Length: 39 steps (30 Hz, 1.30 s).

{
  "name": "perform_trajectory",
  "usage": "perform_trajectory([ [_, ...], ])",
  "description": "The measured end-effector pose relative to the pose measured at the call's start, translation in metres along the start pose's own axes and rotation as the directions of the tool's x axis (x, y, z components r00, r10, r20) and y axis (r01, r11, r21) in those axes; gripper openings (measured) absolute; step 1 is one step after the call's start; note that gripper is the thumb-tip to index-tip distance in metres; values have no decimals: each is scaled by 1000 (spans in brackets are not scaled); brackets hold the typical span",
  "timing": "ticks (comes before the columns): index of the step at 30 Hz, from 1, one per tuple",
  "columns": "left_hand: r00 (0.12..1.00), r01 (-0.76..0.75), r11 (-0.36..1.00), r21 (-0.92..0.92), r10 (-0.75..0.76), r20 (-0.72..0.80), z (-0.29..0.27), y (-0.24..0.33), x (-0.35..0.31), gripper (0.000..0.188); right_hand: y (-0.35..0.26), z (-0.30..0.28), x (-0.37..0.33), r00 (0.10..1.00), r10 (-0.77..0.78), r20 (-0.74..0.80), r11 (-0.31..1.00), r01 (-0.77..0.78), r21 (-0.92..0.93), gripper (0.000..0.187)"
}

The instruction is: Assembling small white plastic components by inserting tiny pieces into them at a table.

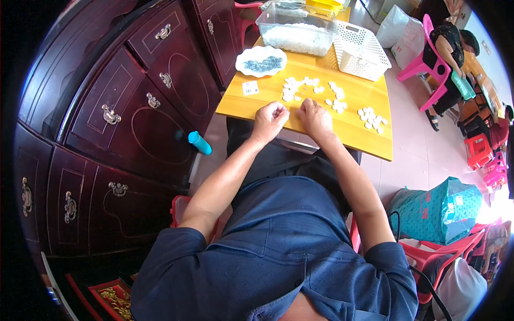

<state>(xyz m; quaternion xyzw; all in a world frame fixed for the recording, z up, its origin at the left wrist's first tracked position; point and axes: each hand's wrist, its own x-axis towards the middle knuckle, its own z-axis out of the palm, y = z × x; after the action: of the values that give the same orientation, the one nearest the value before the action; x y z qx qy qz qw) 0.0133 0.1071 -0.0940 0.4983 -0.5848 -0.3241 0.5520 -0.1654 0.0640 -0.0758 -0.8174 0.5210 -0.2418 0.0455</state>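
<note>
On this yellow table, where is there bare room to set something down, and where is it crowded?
Free: the table's near right corner, below the small group of white pieces, and the left strip between the white plate and the left hand, broken only by a small card. Crowded: the middle, with scattered white pieces above both hands, and the far edge, filled by a clear tub and white basket.

A small square white paper label (pixel 250 88) lies flat on the yellow wooden table (pixel 321 124), near its left edge. Right of the table, a bulging teal woven sack (pixel 436 209) with pale printed patches rests on the floor.
</note>
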Motion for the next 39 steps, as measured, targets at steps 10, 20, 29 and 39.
perform_trajectory([
  [10, 990, -127, 992, 10, 126, 68, 14, 21, -12, 8, 11, -8, -15, 965, 234, 114, 560, -230, 796, 25],
  [20, 986, -28, 999, -28, 32, 163, 20, 32, -16, 8, -8, -23, -23, 871, 230, 433, 9, -447, 894, 13],
  [29, 968, 79, 997, 1, -77, 241, 31, 42, 5, 8, 1, -39, -28, 884, 334, 326, 314, -430, 846, 14],
  [39, 921, 118, 992, 45, -127, 370, 55, 44, 41, 5, 35, -49, -24, 851, 348, 393, 199, -476, 856, 16],
])
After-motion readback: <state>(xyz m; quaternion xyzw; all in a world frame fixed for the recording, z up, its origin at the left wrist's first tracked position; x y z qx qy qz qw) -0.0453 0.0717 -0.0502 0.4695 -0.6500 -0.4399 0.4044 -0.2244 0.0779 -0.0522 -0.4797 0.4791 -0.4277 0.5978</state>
